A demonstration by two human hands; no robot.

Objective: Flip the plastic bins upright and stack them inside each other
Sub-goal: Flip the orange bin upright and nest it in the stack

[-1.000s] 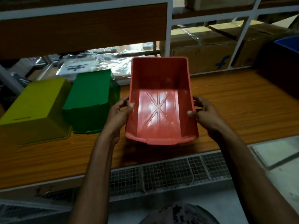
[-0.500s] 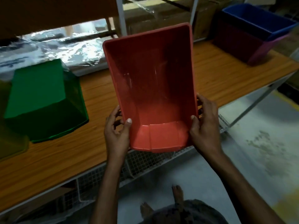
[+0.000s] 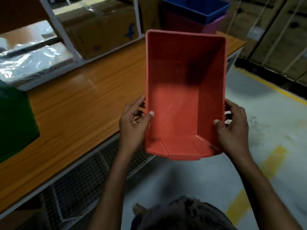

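Note:
I hold a red plastic bin (image 3: 184, 97) upright in the air, its open side facing me, just off the table's front edge. My left hand (image 3: 132, 123) grips its left wall with the thumb inside the rim. My right hand (image 3: 232, 128) grips the right wall the same way. A blue bin (image 3: 196, 9) sits nested in a pink bin (image 3: 214, 26) at the table's far right end. A green bin (image 3: 15, 120) lies upside down at the left edge of view.
The wooden table (image 3: 79, 103) runs from lower left to upper right, with a wire mesh shelf (image 3: 79, 173) below it. Cardboard boxes (image 3: 99, 29) and plastic-wrapped packs (image 3: 31, 62) sit on the shelf behind. Grey floor with yellow lines (image 3: 272, 155) lies to the right.
The red bin has been carried rightward, off the table's edge, toward the blue and pink bins. My view swung right, so the yellow bin left the frame and the green one is at the edge.

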